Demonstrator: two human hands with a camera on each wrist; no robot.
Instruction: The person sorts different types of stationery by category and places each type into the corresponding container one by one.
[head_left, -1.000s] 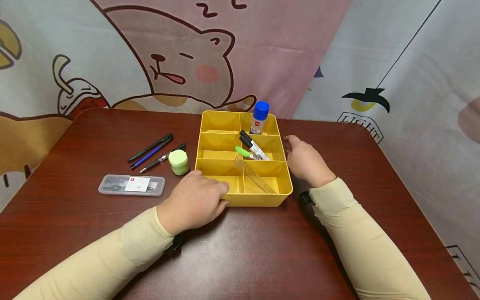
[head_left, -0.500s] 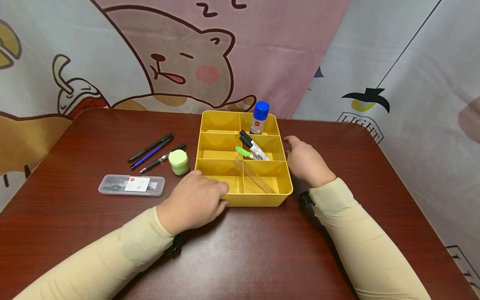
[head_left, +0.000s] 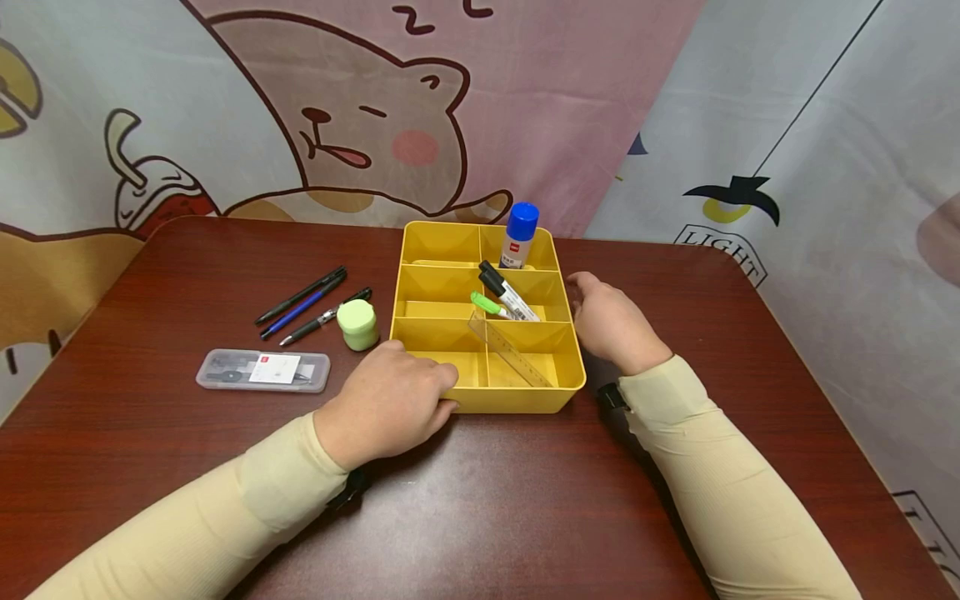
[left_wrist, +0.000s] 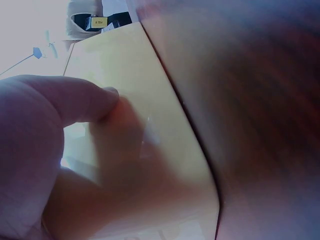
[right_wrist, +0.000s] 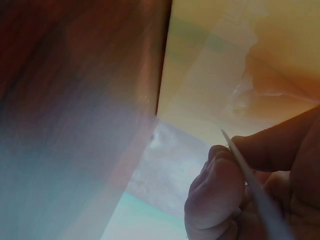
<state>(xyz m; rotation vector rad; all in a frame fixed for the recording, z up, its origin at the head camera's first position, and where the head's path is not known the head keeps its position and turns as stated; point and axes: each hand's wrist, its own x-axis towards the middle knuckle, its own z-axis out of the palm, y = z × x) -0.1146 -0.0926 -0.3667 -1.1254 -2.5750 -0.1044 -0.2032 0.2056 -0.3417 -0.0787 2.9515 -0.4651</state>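
A yellow compartment box [head_left: 517, 402] stands mid-table. My left hand [head_left: 390, 400] grips its front left corner; the left wrist view shows the thumb [left_wrist: 90, 97] against the wall. My right hand [head_left: 613, 321] is beside the right wall. In the right wrist view, its thumb and curled fingers pinch a thin pale pointed strip [right_wrist: 257, 192], whose kind I cannot tell; the head view hides it. A glue stick [head_left: 517, 237] stands in the back right compartment. Black-capped markers [head_left: 512, 293] and a green-capped marker [head_left: 489, 304] lean in the middle right one, a clear ruler [head_left: 513, 354] in the front right.
Left of the box lie a black pen [head_left: 300, 296], a blue pen [head_left: 303, 308] and a mechanical pencil [head_left: 322, 318]. A light green round container [head_left: 357, 325] stands close to the box. A clear compass case [head_left: 262, 371] lies nearer me. A printed cloth backdrop [head_left: 570, 100] rises behind the table.
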